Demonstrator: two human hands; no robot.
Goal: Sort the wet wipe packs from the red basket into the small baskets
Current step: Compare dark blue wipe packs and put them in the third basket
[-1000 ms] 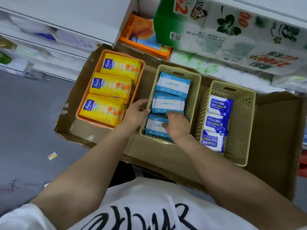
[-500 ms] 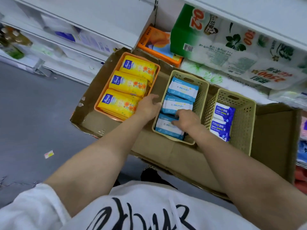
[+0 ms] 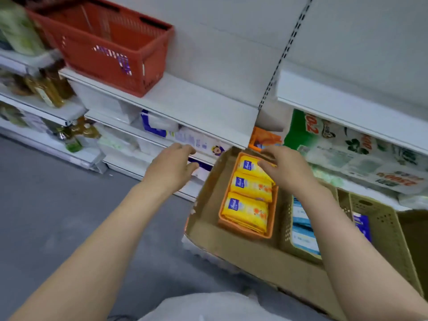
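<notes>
both hands out of middle basket since half second ago, raised toward red basket (image 3: pixel 102 42) on shelf. left hand (image 3: pixel 170 166) loosely open, empty; right hand (image 3: pixel 286 169) open, empty, over yellow packs (image 3: pixel 249 200) in orange basket (image 3: pixel 245 228). blue packs (image 3: pixel 303 230) settled in beige basket (image 3: pixel 286 225). next fetch likely.

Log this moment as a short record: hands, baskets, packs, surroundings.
left hand: raised, holds nothing
right hand: raised over orange basket, holds nothing
orange basket: three yellow wet wipe packs
beige basket: light blue packs
cardboard tray: holds the small baskets
red basket: on shelf, upper left
</notes>
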